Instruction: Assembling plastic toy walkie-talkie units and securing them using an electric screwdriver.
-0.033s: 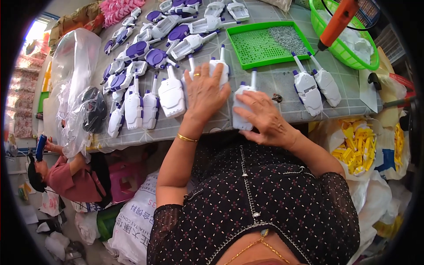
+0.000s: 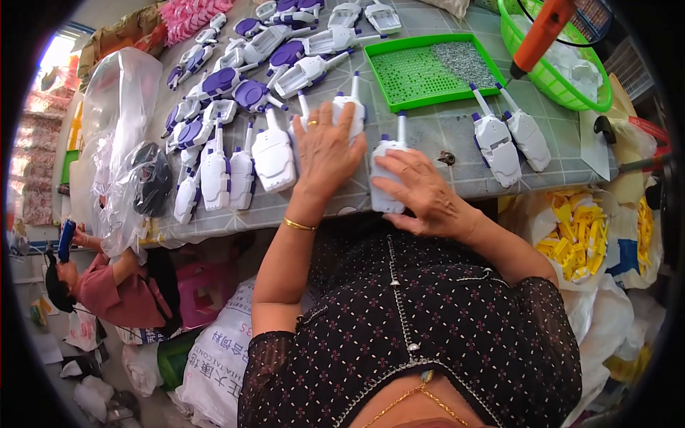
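Observation:
My left hand (image 2: pixel 325 153) lies palm down with fingers stretched over two white toy walkie-talkies with antennas; one toy walkie-talkie (image 2: pixel 359 114) shows past its fingertips. Their lower parts are hidden beneath it. Close to the table's front edge, my right hand (image 2: pixel 428 189) grips another toy walkie-talkie (image 2: pixel 384 200), thumb at its near end and fingers across its face. This one lies with its antenna pointing away from me. Just left of my left hand is a similar white toy walkie-talkie (image 2: pixel 275 158), with more in a row beyond it.
A green tray (image 2: pixel 421 103) holds small metal screws behind my hands. An orange power screwdriver (image 2: pixel 544 36) hangs at right by a green basket (image 2: pixel 603 102). Two walkie-talkies (image 2: pixel 497 150) lie rightward; purple-and-white halves (image 2: pixel 221 82) crowd the left. Another person (image 2: pixel 114 285) is at left.
Both hands have shifted slightly left. The toy walkie-talkie under my right hand, and those under my left, have slid a little left with them.

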A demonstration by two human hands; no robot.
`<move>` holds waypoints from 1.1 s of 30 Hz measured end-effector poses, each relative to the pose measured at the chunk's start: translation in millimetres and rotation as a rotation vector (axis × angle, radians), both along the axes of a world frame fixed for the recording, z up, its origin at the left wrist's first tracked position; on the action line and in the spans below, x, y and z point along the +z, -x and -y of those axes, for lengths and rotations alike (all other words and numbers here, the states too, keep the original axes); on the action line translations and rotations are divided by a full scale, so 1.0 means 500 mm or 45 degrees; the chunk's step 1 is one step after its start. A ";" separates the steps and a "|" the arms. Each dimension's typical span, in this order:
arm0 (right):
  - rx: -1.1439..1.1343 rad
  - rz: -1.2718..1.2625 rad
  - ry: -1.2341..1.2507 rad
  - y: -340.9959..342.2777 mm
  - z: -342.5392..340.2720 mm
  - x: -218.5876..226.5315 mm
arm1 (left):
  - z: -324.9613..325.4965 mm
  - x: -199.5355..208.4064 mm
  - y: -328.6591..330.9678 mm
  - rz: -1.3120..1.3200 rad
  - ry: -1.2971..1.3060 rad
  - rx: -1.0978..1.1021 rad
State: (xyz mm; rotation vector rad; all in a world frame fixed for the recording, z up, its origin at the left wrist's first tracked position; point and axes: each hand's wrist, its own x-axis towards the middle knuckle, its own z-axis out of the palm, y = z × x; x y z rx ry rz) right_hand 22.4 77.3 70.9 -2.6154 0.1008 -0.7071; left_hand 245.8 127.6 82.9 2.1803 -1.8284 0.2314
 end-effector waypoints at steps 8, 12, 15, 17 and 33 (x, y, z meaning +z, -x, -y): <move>0.243 0.150 -0.061 -0.091 0.003 -0.025 | -0.019 -0.012 -0.064 0.053 -0.013 0.187; 0.402 0.168 -0.037 -0.103 0.005 -0.041 | -0.030 -0.018 -0.093 0.041 0.024 0.176; 0.170 0.170 0.100 -0.081 0.004 -0.022 | -0.045 -0.009 -0.086 0.036 0.166 0.115; -0.039 0.155 -0.017 -0.049 0.002 -0.025 | -0.058 0.012 -0.059 -0.126 0.361 -0.022; -0.402 0.232 0.186 0.098 0.118 0.008 | -0.111 -0.018 0.055 -0.052 0.137 -0.119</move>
